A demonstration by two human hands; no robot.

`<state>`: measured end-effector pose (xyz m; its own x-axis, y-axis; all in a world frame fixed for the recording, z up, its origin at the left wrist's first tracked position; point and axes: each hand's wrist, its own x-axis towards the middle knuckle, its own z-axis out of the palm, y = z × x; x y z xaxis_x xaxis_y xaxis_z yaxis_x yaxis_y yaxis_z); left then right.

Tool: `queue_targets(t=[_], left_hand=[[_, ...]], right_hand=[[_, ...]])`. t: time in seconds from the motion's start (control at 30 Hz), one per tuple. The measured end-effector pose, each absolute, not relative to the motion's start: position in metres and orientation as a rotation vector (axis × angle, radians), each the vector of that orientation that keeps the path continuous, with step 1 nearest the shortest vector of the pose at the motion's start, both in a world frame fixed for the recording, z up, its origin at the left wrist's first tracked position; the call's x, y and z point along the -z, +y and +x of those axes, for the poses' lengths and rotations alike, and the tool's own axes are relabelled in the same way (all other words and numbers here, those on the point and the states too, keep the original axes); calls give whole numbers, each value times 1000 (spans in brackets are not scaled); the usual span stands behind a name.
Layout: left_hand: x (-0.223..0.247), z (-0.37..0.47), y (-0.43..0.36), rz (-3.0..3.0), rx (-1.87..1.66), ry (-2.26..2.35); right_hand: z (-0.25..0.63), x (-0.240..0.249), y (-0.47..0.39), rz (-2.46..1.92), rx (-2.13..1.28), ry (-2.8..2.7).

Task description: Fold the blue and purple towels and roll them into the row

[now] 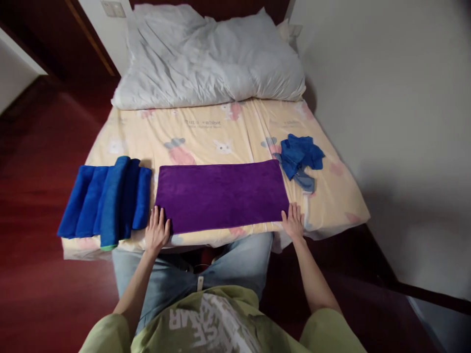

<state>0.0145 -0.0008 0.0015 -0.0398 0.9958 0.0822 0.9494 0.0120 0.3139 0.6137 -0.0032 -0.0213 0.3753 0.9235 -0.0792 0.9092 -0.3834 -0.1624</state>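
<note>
By the near edge of the bed (241, 139), my left hand (157, 231) and right hand (293, 224) touch the purple towel (222, 196), fingers (156, 214) straight, gripping nothing.

place: home bedroom | signs: rabbit-print bedsheet (243, 139); heaped pale bedding (217, 61); dark headboard (235, 8); wall switches (113, 9)
</note>
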Motion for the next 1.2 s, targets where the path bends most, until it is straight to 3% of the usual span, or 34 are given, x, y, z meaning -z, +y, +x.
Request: queue_targets(t=[0.23, 0.33, 0.47, 0.67, 0.83, 0.97, 1.2], left_hand=[[-8, 15, -5, 2013, -333, 2171], [-16, 23, -17, 2028, -422, 2155], [-7, 49, -80, 2078, -609, 2056], [19, 76, -166, 1915, -586, 1509], [1, 105, -138, 1535, -654, 1412], [-12, 172, -114, 866, -802, 1279], [-26, 260, -82, 188, -996, 965]], right_hand=[[603, -2, -2, -2732, -449, -1577], [588, -9, -8, -2721, -331, -1507], [544, 5, -49, -2362, 3, -1764], [501, 37, -97, -2057, -83, -1855], [491, 30, -91, -2060, -62, -1778], [471, 21, -96, -2080, 22, -1716], [473, 24, -90, -1848, -86, -1981]])
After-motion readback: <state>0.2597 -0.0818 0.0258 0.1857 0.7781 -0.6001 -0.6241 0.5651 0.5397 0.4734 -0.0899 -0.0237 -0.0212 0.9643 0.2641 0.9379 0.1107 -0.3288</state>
